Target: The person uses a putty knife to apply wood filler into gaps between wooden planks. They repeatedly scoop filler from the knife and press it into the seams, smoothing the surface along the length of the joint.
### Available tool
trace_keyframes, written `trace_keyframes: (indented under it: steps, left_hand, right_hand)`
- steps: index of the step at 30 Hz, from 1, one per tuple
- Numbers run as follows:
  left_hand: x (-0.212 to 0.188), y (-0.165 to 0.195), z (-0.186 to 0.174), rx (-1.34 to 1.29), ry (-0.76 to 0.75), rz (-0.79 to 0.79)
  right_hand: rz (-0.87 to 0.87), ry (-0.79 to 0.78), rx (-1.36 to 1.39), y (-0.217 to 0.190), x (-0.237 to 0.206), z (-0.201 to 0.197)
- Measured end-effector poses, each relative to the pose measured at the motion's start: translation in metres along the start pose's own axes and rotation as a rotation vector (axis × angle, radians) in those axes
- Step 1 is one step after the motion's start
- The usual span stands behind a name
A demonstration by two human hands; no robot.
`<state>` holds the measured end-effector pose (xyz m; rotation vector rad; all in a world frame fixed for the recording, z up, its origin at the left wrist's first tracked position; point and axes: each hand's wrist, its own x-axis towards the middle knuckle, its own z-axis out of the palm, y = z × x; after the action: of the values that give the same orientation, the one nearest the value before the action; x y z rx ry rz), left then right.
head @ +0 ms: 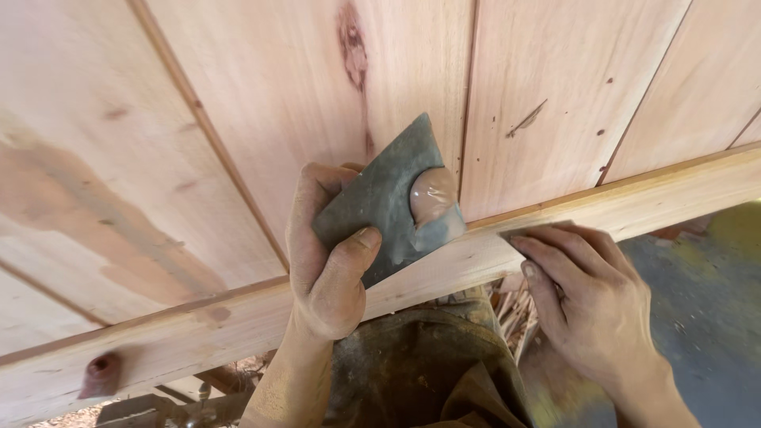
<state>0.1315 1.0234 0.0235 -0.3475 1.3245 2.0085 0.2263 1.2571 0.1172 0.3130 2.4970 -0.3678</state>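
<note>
My left hand (326, 261) grips a flat grey metal plate (380, 198) that carries a glossy pinkish-brown blob of filler (433, 194) near its right edge. My right hand (583, 297) presses a smaller thin blade (515, 234) flat against the wooden rail (674, 194), its fingers stretched out over it. Both hands are dusty. The plate lies over the seam where the planks meet the rail.
A panel of pale wooden planks (277, 87) with narrow grooves fills the view, with knots and a darker smeared patch (71, 206) at the left. A filled knot (101, 372) marks the rail's lower left. Below lie my dusty clothing (428, 364) and grey floor (705, 309).
</note>
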Motion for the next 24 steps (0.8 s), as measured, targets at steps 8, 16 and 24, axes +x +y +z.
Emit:
trace_keyframes:
  steps: [8,16,24]
  left_hand:
    - [0.005,-0.021,0.0,-0.127,0.023,-0.056]
    - [0.005,-0.02,-0.006,-0.243,0.053,-0.047]
    - [-0.005,-0.018,-0.022,-0.229,0.063,-0.041]
  right_hand:
    - [-0.18,0.042,-0.147,-0.009,0.034,0.025]
    - [-0.114,-0.114,-0.212,-0.02,0.039,0.033]
    - [-0.052,-0.702,-0.147,0.002,0.082,0.016]
